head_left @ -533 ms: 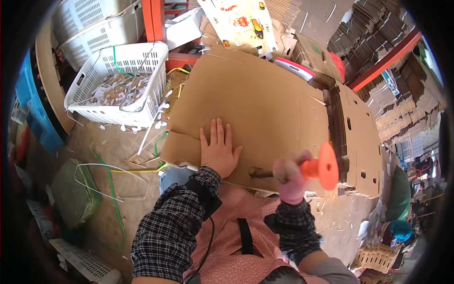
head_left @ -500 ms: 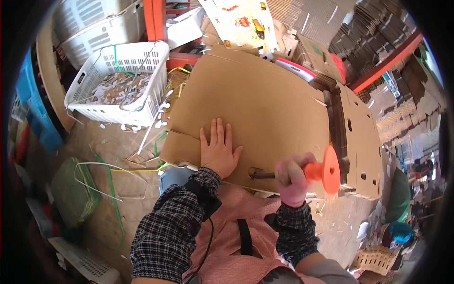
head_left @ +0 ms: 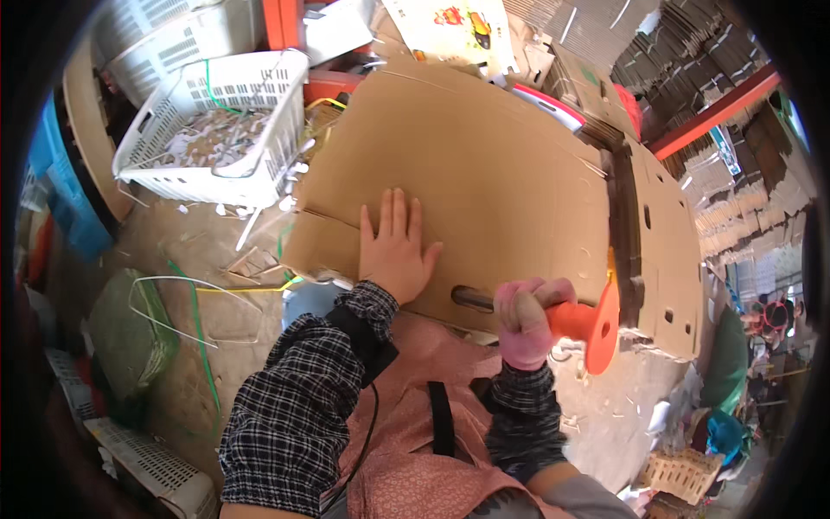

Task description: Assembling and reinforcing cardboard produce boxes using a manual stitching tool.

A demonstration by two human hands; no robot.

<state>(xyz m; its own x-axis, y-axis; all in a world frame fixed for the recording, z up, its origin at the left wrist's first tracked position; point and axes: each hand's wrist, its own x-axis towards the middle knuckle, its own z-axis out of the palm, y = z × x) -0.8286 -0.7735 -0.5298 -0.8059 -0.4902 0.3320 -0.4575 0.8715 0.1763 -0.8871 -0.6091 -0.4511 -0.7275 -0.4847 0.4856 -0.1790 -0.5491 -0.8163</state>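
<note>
We see a brown cardboard sheet (head_left: 484, 156) lying on top in front of the person, close to the body, and it takes the middle of our view. The left hand (head_left: 398, 259) rests on this sheet with the palm down and the fingers extended and a little spread; it grips nothing. The right hand (head_left: 525, 333) is curled in a fist around an orange tool (head_left: 571, 322), whose round disc stands on the outer side of the fist, to the right. From the other side of the fist a dark rod (head_left: 482, 303) points left into an oval hole (head_left: 465, 296) near the front edge of the sheet; we cannot tell how deep it goes. The right hand is near this edge, well apart from the left hand. Both forearms wear dark checked sleeves (head_left: 290, 415). To the right of the sheet we notice stacked cardboard (head_left: 666, 251) with small holes in its side. At the upper left, a white basket (head_left: 199, 186) contains many small scraps (head_left: 212, 143). Below this basket, a green strap (head_left: 199, 333) lies on the floor beside a green bundle (head_left: 130, 337).
</note>
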